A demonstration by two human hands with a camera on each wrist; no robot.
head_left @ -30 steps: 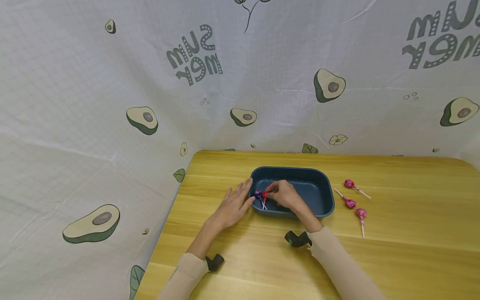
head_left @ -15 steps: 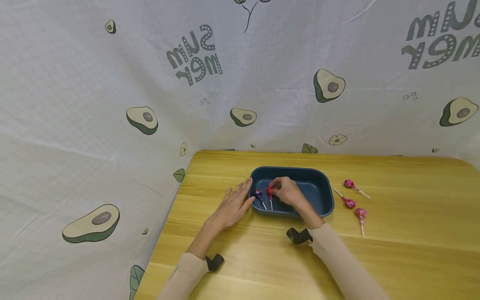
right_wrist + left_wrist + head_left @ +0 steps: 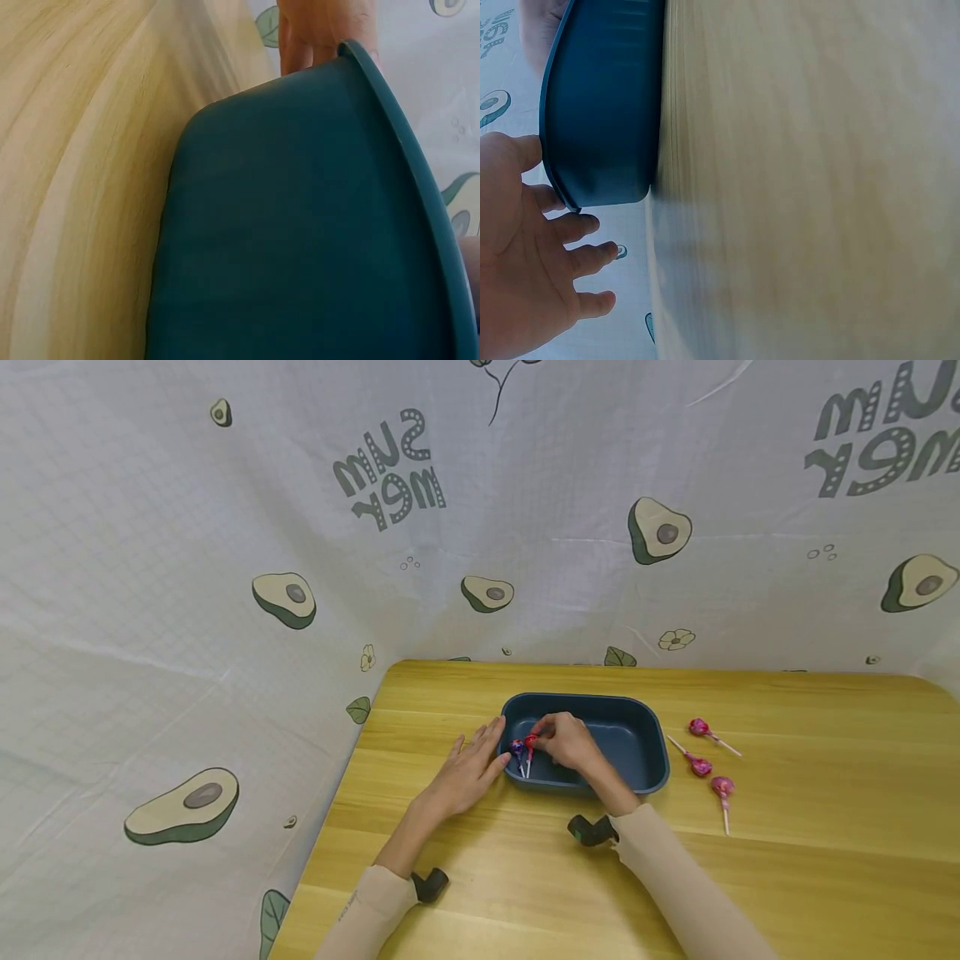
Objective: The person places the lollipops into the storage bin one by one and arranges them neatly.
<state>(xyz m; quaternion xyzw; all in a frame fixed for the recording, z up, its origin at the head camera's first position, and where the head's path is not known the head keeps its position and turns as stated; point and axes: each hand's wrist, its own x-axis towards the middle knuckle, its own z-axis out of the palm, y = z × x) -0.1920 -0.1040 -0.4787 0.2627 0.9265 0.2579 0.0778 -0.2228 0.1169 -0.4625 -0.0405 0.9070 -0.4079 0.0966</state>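
Observation:
A dark blue rectangular tub stands on the wooden table. Inside its left end lie a purple-wrapped lollipop and, just right of it, a red-wrapped lollipop, sticks toward the near wall. My right hand reaches into the tub and pinches the red lollipop near its head. My left hand rests against the tub's left rim, fingers extended; in the left wrist view this hand touches the rim with thumb and fingers. The tub's wall hides the lollipops in the right wrist view.
Three pink lollipops lie on the table right of the tub: one at the back, one in the middle and one in front. A white curtain with printed avocados hangs behind and left of the table.
The red lollipop first shifts right, away from the purple one, then back left beside it, with my right hand on it. The left hand keeps its place at the rim.

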